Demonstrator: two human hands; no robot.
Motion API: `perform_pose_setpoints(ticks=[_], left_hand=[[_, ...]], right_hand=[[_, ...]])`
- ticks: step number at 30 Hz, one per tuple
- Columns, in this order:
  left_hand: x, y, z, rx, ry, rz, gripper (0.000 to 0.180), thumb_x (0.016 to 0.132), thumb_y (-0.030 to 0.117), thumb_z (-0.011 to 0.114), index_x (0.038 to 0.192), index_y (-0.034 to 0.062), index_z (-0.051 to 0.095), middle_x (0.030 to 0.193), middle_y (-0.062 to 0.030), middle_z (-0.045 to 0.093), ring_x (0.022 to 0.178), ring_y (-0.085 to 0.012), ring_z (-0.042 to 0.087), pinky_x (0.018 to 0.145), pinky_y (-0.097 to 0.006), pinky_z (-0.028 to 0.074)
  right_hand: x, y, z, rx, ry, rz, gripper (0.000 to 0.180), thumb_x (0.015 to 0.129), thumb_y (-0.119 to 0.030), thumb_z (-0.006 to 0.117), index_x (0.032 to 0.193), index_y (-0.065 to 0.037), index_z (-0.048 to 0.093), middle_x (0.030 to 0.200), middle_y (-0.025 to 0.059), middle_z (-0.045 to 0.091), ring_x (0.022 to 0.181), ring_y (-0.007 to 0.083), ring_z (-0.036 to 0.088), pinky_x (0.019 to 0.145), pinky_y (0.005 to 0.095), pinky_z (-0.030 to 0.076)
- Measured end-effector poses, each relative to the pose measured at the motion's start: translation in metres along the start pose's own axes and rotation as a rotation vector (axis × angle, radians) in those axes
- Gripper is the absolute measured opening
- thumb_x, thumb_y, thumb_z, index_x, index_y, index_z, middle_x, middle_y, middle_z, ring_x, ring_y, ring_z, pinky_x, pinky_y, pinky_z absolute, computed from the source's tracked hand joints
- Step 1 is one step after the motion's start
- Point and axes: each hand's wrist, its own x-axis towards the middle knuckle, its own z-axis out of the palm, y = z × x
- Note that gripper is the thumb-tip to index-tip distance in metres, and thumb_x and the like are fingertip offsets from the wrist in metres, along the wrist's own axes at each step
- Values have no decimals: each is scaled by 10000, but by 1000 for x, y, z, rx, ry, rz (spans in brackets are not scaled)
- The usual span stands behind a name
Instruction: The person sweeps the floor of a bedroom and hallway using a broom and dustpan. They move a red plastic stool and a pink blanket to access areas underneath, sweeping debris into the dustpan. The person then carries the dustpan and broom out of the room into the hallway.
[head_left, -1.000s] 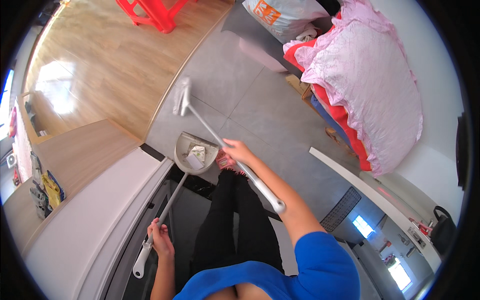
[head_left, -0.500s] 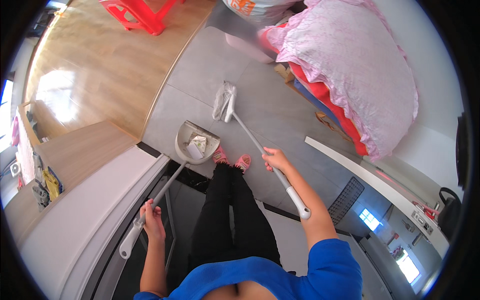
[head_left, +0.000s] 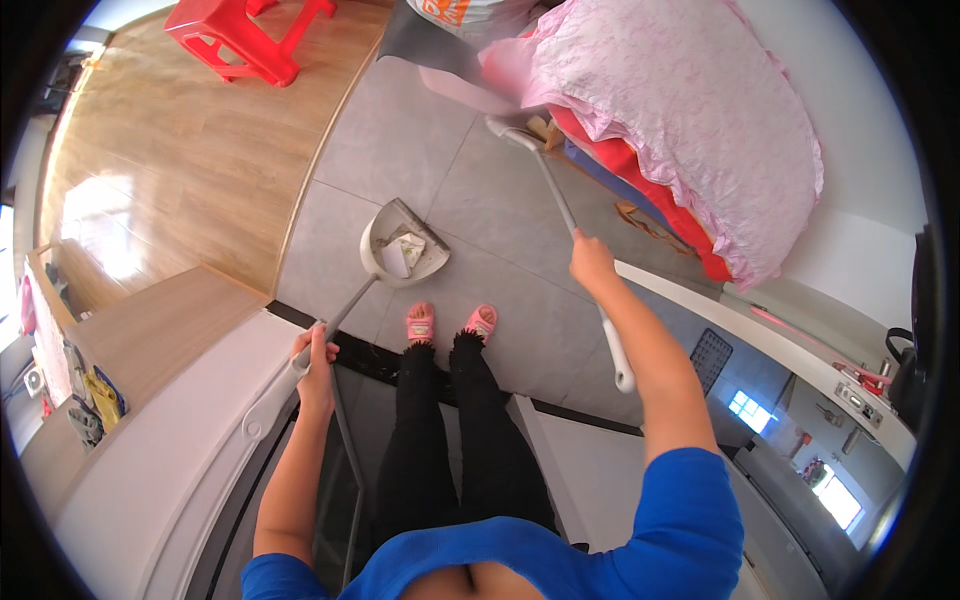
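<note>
My left hand (head_left: 316,357) is closed around the grey handle of a long-handled dustpan (head_left: 372,238). The pan rests on the grey tiles in front of my feet, with white and pale paper-like scraps (head_left: 402,256) inside. In my right hand (head_left: 593,260) is the grey shaft of a broom (head_left: 562,196), its white grip end hanging below my wrist. The broom's head reaches far forward, beside the lower edge of a pile draped with a pink ruffled cloth (head_left: 680,120). Its bristles are mostly hidden from view.
A red plastic stool (head_left: 245,40) stands on the wood floor at the far left. Near the cloth are a small wooden block (head_left: 546,132) and a brown strap (head_left: 645,222). A white door edge (head_left: 740,315) lies right; a wood-topped cabinet (head_left: 170,320) lies left.
The broom has swung forward and right, away from the dustpan to the draped pile. The dustpan has shifted forward and turned a little, the scraps still in it.
</note>
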Motion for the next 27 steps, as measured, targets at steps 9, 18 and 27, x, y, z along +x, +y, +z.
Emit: perform_pose_setpoints(ticks=[9,18,27], left_hand=[[29,-9,22,103,-11,39,220,835,221,540,865,4,548,649,-34,533,585,-78,505,532,-198,399],[31,-6,18,131,-29,51,226,834,233,534,871,10,551,635,-34,527,581,-74,492,544,-198,395],[34,2,15,160,-47,40,243,848,248,515,897,14,560,701,-21,533,613,-70,490,568,-199,388]], right_hand=[[-64,-32,45,33,-249,-18,423,760,-86,501,1149,55,414,841,228,583,817,342,582,694,425,479],[20,-71,35,-24,-24,-10,302,852,-123,359,1063,65,465,800,223,592,740,363,586,654,429,480],[-90,-39,58,-102,-298,-60,356,829,-89,390,1147,70,398,812,231,589,736,364,586,662,438,477]])
